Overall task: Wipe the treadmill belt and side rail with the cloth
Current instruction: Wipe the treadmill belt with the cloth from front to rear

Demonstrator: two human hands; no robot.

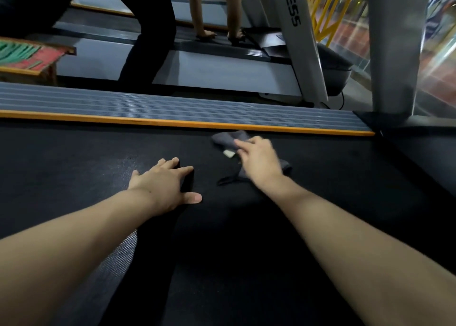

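Observation:
The black treadmill belt (74,172) fills the lower view. Along its far edge runs the grey ribbed side rail (172,105) with an orange strip. A grey cloth (225,138) with a white tag lies on the belt just below that strip. My right hand (259,160) presses flat on the cloth, fingers stretched toward the rail; part of the cloth shows behind the wrist. My left hand (165,182) rests flat on the bare belt to the left, fingers spread, holding nothing.
A grey upright post (394,49) rises at the right end of the rail. Beyond the rail stands another treadmill (222,71) with a person's legs on it, and a second person in black trousers (145,42) is close by. A wooden bench (29,59) sits far left.

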